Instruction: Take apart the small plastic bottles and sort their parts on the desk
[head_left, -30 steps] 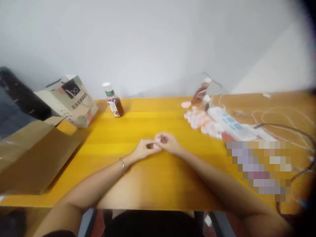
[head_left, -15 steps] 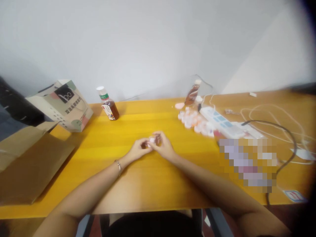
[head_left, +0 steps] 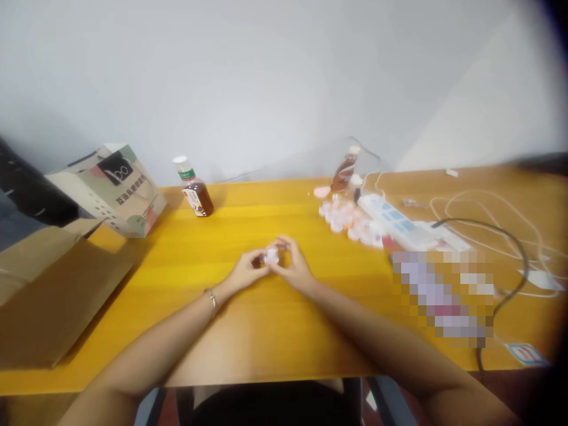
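Over the middle of the table, my left hand [head_left: 249,268] pinches a small pale pink-and-white object [head_left: 271,255], too blurred to name exactly. My right hand [head_left: 293,267] meets it from the other side, its thumb at the lower edge and its fingers curled around the far side. Part of the object is covered by fingertips. To the right lies a cluster of small pink, white and orange pieces [head_left: 350,222] that look similar.
A brown paper bag [head_left: 66,296] and a printed bag [head_left: 133,201] stand left. One drink bottle [head_left: 198,198] is behind my hands, another bottle [head_left: 345,171] at the back right. A white power strip [head_left: 397,222], cables and a pixelated patch occupy the right side.
The right fingers have shifted slightly around the small object, and more of its pale surface shows. My left hand has barely moved.
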A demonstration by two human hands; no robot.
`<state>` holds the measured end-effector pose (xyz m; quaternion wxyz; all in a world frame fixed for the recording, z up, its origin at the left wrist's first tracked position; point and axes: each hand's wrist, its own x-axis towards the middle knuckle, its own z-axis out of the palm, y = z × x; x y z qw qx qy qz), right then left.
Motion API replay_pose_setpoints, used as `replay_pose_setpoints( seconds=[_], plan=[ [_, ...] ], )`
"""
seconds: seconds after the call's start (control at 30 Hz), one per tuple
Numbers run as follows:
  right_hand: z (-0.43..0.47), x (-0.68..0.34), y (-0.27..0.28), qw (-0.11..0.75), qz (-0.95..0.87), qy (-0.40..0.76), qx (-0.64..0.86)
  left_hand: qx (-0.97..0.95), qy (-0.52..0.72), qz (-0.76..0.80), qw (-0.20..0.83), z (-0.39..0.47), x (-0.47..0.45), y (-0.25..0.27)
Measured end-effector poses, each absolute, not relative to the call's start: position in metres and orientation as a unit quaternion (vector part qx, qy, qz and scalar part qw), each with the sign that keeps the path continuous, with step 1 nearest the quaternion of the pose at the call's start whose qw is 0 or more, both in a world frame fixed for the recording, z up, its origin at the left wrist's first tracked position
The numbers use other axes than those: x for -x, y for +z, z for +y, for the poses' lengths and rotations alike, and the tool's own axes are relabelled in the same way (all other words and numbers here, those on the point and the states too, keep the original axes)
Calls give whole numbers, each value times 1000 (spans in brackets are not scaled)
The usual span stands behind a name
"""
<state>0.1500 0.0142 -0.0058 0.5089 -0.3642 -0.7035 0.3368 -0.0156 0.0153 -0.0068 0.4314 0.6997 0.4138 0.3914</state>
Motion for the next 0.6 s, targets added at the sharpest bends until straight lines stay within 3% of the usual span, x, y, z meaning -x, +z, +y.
replay_pose_setpoints(
  seconds=[0.6],
  plan=[
    [19,-156,-4,465,-724,371,349,-715,391,404,415,12,14,-4]
  ],
)
